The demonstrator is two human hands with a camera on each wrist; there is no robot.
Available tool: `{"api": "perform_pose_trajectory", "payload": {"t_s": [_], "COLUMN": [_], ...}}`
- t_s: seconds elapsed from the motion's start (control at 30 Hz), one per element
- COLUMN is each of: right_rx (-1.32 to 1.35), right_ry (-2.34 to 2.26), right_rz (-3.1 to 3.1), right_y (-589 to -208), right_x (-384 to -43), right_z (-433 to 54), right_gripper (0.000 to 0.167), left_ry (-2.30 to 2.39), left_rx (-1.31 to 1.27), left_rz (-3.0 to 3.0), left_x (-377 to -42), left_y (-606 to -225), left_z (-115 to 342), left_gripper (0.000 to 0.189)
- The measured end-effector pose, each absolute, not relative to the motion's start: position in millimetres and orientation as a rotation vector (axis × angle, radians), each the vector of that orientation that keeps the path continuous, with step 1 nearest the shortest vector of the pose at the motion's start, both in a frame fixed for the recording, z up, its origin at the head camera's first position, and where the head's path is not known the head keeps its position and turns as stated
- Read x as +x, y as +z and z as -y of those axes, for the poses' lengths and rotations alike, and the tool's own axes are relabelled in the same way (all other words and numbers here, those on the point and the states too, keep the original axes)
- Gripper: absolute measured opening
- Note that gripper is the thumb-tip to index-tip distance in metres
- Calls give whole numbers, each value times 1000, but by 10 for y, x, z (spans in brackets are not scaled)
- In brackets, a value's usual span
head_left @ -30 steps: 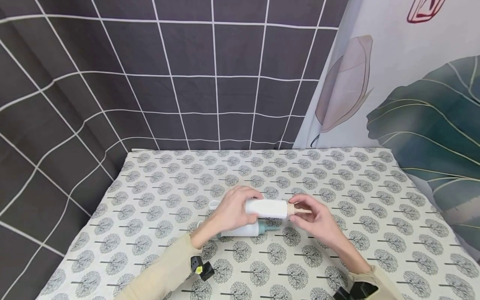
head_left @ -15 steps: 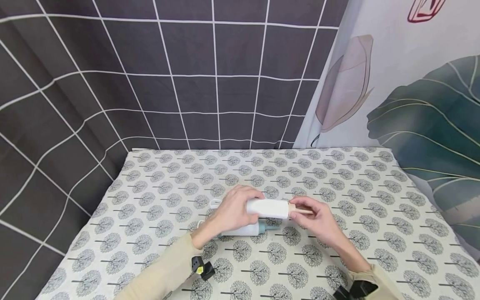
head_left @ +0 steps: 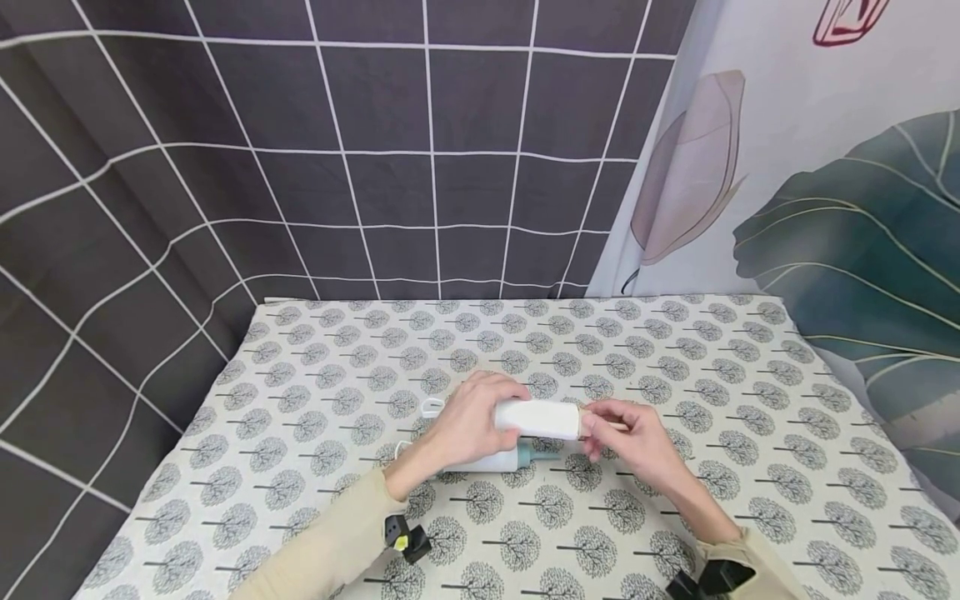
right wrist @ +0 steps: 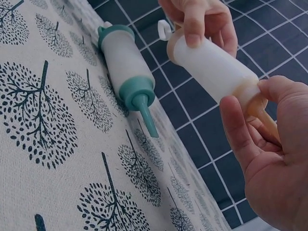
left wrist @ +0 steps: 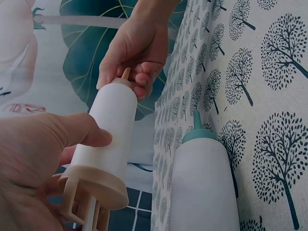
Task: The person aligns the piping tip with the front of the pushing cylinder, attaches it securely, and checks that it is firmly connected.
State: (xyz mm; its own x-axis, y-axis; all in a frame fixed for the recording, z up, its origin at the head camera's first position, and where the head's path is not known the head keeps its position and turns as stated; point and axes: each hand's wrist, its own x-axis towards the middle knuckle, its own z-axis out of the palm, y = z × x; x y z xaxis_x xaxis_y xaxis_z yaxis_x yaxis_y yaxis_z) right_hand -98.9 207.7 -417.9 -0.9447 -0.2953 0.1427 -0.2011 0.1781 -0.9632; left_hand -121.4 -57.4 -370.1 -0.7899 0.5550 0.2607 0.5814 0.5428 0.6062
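My left hand (head_left: 474, 419) grips the white barrel of a large plunger syringe (head_left: 538, 418), like one for icing, held sideways above the table. The beige collar (left wrist: 98, 184) and part of the white plunger rod show at its rear in the left wrist view. At the front, my right hand (head_left: 636, 435) holds the beige nozzle cap (right wrist: 248, 94), thumb and fingers around it. The beige spout (right wrist: 265, 120) sticks out past those fingers. A second syringe (right wrist: 127, 60), with teal collar and teal nozzle (right wrist: 148, 115), lies on the cloth below, partly hidden by the left hand in the head view.
A tree-print cloth (head_left: 555, 508) covers the table. Behind it hangs a dark curtain with white grid lines (head_left: 382, 192), and a white leaf-print curtain (head_left: 795, 208) is at the right. The second syringe's white ring handle (head_left: 401, 448) points left.
My right hand's fingers have shifted around the nozzle cap, with lower fingertips now showing beneath it. The held syringe has moved very slightly to the right; the teal one stays put.
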Motion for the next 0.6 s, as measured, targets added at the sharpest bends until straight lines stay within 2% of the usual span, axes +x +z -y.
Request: {"api": "perform_pose_trajectory", "payload": {"t_s": [0.4, 0.6], "right_rx": [-434, -573], "right_ry": [-1898, -1916], "right_rz": [-2362, -2359], "right_y": [-4167, -4180], "right_x": [-989, -983], "right_z": [-2049, -2067], "right_gripper": [29, 28], "left_ry": [-1101, -1100], "left_rx": [-997, -1002], "left_rz": [2738, 2733], "left_x": [-1221, -1237], "left_y": [-3696, -3713], "left_z": [579, 588], "left_gripper": [46, 47]}}
